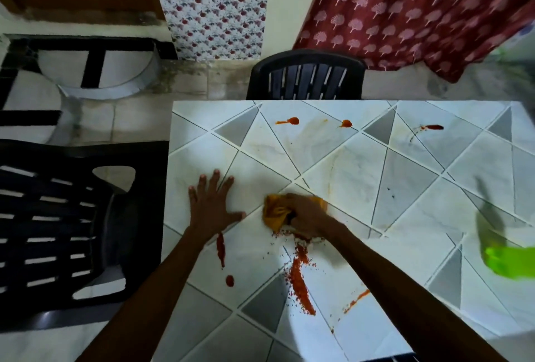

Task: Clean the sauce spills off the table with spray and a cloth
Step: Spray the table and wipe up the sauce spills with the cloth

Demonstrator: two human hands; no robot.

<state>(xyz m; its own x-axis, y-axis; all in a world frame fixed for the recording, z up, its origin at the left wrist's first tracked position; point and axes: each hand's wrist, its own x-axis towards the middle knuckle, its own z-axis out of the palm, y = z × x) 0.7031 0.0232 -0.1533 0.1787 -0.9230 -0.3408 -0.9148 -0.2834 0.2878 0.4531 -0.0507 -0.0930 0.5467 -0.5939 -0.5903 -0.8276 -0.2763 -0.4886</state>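
Observation:
My right hand grips a bunched orange cloth and presses it on the white table near its middle. My left hand lies flat on the table with fingers spread, left of the cloth. Red sauce spills are scattered about: a long grainy streak just below the cloth, a streak and a drop under my left wrist, a thin smear at lower right, and three blobs along the far side. A green spray bottle stands at the right edge, blurred.
One black plastic chair stands at the far side of the table, another at its left. A red patterned curtain hangs behind on the right. Tiled floor lies to the left.

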